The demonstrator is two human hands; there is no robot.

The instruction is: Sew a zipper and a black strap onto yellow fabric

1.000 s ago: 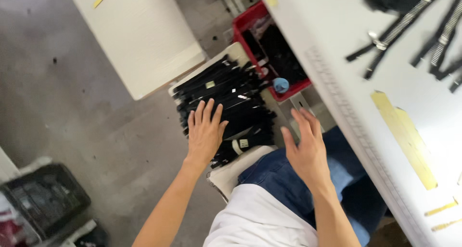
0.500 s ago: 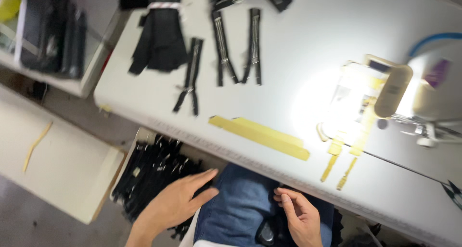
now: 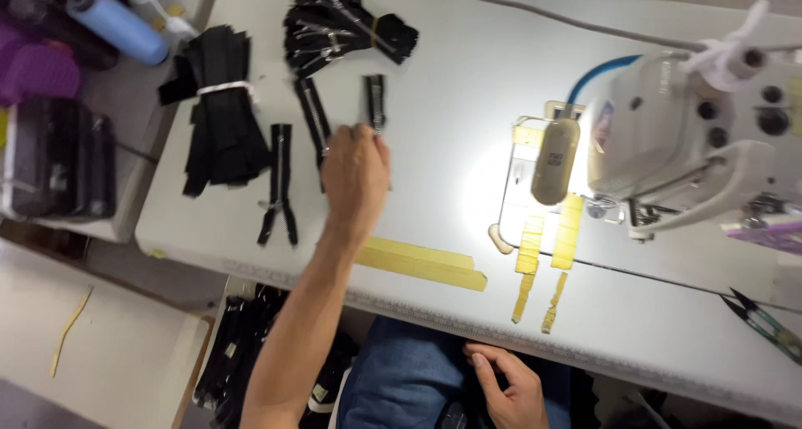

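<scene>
My left hand (image 3: 355,174) reaches out over the white table (image 3: 468,86), its fingertips on two short black zippers (image 3: 373,95) lying side by side; whether it grips one is hidden by the hand's back. Another black zipper (image 3: 280,182) lies spread to the left. A bundle of black zippers (image 3: 219,116) tied with a white band sits further left, and a loose pile of zippers (image 3: 347,28) lies at the far edge. My right hand (image 3: 505,387) rests low over my lap by the table's front edge, fingers loosely apart, with nothing in it.
A white sewing machine (image 3: 693,128) with a bright lamp stands at the right. Yellow tape strips (image 3: 422,262) lie along the front edge. Snips (image 3: 764,320) lie at the far right. A blue thread cone (image 3: 117,24) and a black case (image 3: 54,166) are on the left shelf; a bin of black pieces (image 3: 242,354) stands below.
The view swung up from the floor bin to the table. My left hand rose from beside my lap and reached onto the zippers; my right hand stayed by my lap.
</scene>
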